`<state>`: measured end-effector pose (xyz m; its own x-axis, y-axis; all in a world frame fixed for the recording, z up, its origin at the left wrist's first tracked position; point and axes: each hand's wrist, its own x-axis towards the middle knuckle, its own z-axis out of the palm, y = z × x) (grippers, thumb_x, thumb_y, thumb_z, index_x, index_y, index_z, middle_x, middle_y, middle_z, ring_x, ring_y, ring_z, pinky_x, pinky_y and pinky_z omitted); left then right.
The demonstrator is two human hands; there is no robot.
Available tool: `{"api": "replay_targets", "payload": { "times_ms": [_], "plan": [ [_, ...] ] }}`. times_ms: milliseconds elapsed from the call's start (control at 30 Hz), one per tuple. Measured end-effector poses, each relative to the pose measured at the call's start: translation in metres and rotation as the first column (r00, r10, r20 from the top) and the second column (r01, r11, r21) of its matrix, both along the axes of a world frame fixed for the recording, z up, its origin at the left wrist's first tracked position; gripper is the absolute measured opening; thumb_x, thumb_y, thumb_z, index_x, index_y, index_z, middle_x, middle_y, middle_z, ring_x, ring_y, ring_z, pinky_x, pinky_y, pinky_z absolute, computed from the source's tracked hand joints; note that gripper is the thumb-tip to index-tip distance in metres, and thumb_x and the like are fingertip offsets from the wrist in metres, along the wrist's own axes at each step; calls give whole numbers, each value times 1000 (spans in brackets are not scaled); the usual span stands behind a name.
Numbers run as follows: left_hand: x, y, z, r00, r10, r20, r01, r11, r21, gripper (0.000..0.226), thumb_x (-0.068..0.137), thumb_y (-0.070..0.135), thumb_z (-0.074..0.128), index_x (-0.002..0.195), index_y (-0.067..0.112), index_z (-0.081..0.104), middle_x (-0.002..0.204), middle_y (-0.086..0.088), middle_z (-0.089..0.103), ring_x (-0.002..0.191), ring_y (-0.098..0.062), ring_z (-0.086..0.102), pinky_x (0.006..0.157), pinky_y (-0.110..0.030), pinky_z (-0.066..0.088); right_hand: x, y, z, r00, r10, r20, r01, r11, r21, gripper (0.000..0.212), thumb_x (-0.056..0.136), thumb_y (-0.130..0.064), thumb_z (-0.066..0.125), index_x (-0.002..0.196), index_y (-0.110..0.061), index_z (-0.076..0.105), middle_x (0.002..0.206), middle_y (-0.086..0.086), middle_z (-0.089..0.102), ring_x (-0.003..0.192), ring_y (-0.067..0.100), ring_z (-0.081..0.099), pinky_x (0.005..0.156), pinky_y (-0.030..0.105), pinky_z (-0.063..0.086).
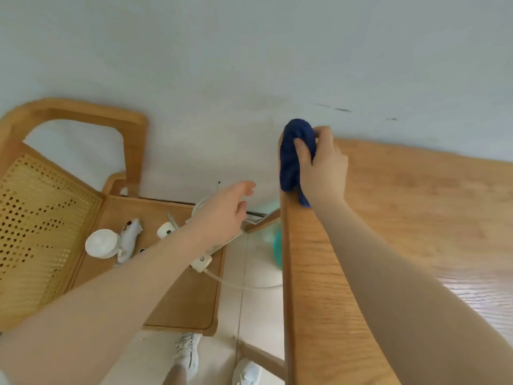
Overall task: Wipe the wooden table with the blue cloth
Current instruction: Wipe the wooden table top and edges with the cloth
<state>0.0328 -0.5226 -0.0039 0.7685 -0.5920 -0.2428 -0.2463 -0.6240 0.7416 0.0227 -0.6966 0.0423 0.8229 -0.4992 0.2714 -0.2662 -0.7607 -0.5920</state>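
Right now the right hand (323, 165) grips the bunched blue cloth (291, 159) at the far left corner of the wooden table (416, 218), cloth draped over the table's left edge by the wall. Left hand (224, 215) hangs in the air with relaxed fingers, holding nothing, above a wooden chair (83, 190) whose seat carries white items and a power strip (201, 262). White shoes (188, 354) on the floor below.

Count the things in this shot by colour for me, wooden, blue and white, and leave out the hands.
Wooden: 2, the table and the chair.
Blue: 1, the cloth, gripped by the right hand.
White: 3, the round object on the chair and two shoes.
Total: 6
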Motion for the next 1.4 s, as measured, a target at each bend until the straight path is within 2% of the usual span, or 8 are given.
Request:
{"api": "replay_targets", "payload": {
  "times_ms": [133, 333, 533, 633, 767, 900, 1167, 1400],
  "plan": [
    [45, -4, -19, 999, -46, -15, 46, 999, 11, 45, 99, 11, 35, 141, 24, 32, 138, 9, 46, 114, -11, 49, 93, -18, 32, 50, -5, -39, 871, 179, -457, -412, 773, -482, 19, 94, -27, 43, 104, -15, 54, 97, 2, 65, 110, 28, 46, 84, 36, 18],
    [88, 5, -41, 996, -59, -67, 60, 998, 7, 43, 97, 10, 41, 138, 23, 39, 135, 7, 49, 98, -9, 51, 89, -19, 35, 101, -21, -53, 512, 70, -856, -743, 537, -401, 29, 91, -28, 39, 95, -25, 67, 114, -5, 63, 140, 21, 18, 113, 47, -5],
    [115, -13, -40, 972, -232, -38, 232, 973, -3, 43, 94, -3, 31, 130, 13, 48, 150, 0, 29, 122, -20, 46, 97, -20, 30, 38, -15, -41, 472, 266, -840, -830, 456, -322, 58, 77, -57, 34, 84, -15, 74, 91, -2, 70, 114, 32, 50, 107, 49, 29],
    [129, -35, -37, 959, -283, -16, 283, 959, -16, 52, 93, -7, 29, 137, 18, 40, 154, 4, 21, 118, -17, 50, 94, -20, 33, 0, -23, -37, 403, 399, -824, -886, 396, -242, 48, 78, -56, 40, 92, -22, 70, 95, -7, 68, 117, 28, 50, 108, 46, 25],
    [144, -64, -40, 925, -378, 44, 380, 925, -31, 68, 89, -12, 27, 145, 26, 28, 157, 11, 10, 129, -13, 41, 99, -17, 30, 21, -39, -46, 547, 458, -700, -823, 447, -351, 33, 85, -35, 41, 86, -21, 70, 91, -8, 69, 113, 26, 54, 102, 38, 27],
    [163, -76, -48, 833, -497, 243, 504, 863, 36, 80, 81, -17, 31, 148, 24, 18, 157, 11, 6, 142, -19, 19, 113, -35, 25, 66, -49, -56, 658, 415, -628, -742, 500, -447, 35, 85, -30, 40, 78, -13, 71, 83, -2, 69, 108, 31, 56, 98, 37, 29],
    [168, -77, -42, 687, -647, 331, 616, 760, 207, 74, 86, -9, 31, 149, 26, 12, 156, 16, 5, 137, -18, 24, 112, -33, 26, -25, -20, -36, 459, 490, -741, -833, 527, -167, 46, 77, -62, 49, 95, -24, 68, 99, -10, 65, 128, 23, 42, 115, 41, 15],
    [165, -76, -36, 650, -664, 370, 581, 748, 321, 75, 86, -8, 32, 150, 23, 8, 158, 13, 0, 138, -22, 22, 109, -38, 30, 31, -38, -55, 582, 464, -668, -796, 492, -352, 33, 81, -36, 46, 75, -16, 71, 83, -2, 67, 110, 30, 52, 107, 43, 24]
  ]
}}
